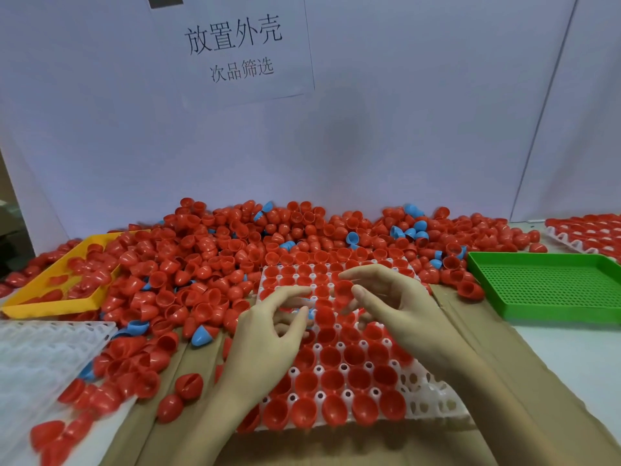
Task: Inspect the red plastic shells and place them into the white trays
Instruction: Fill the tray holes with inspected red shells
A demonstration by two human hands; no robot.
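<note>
White backdrop behind the worktop: the left hand and right hand hover with relaxed, spread fingers over the white tray, whose cups hold red shells mouth-up; a loose pile surrounds it.

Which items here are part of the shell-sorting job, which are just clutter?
Job: red shells, white tray under both hands, spare white tray, left hand, right hand.
Lying about: blue shells, yellow tray, green tray, wall sign.

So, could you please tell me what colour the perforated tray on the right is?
Green; the perforated tray shows clearly in the head view, right of the hands.
</note>
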